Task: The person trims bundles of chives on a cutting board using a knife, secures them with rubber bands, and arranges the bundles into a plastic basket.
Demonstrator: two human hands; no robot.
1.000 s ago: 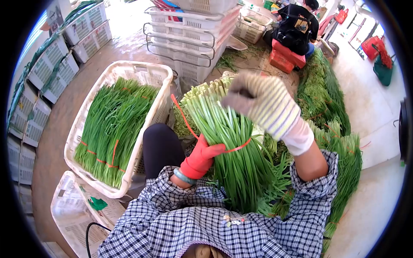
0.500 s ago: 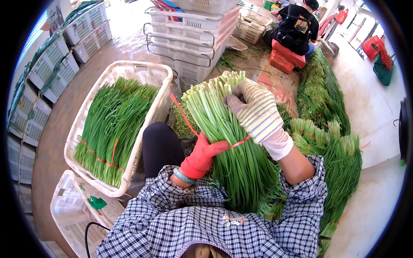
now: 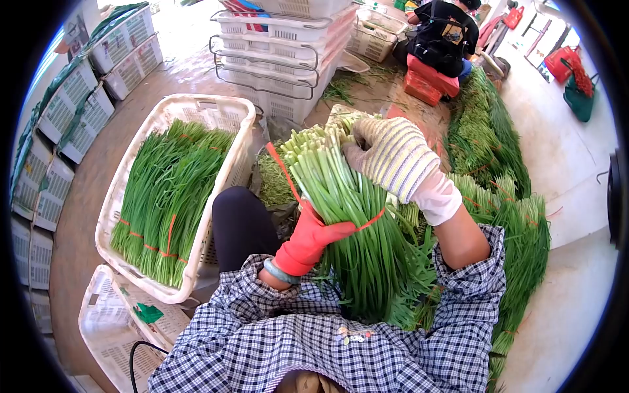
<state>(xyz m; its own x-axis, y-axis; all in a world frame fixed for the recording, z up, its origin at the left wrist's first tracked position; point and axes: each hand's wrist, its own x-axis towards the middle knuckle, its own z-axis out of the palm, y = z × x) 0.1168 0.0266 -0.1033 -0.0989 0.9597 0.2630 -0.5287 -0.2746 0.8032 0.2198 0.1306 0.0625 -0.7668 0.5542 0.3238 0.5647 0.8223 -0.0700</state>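
Observation:
My left hand (image 3: 311, 241), in a red glove, grips a thick bunch of garlic chives (image 3: 373, 262) around its middle. An orange-red tie (image 3: 283, 169) runs round the bunch, and its loose end sticks up beyond the left hand. The pale cut ends point away from me, and the green leaves hang toward my lap. My right hand (image 3: 400, 160), in a striped glove over a white one, has its curled fingers on the pale stems near the right side; its fingertips are partly hidden.
A white crate (image 3: 108, 196) with tied chive bunches (image 3: 173, 196) stands on the left. Stacked crates (image 3: 275, 65) rise ahead. More chives (image 3: 521, 255) lie in piles on the right. Beyond them a person (image 3: 445, 39) sits on red blocks (image 3: 429, 82).
The bunch's stem end has tilted a little to the right. My right hand has turned, its wrist moving right, and still touches the stems. My left hand keeps its hold.

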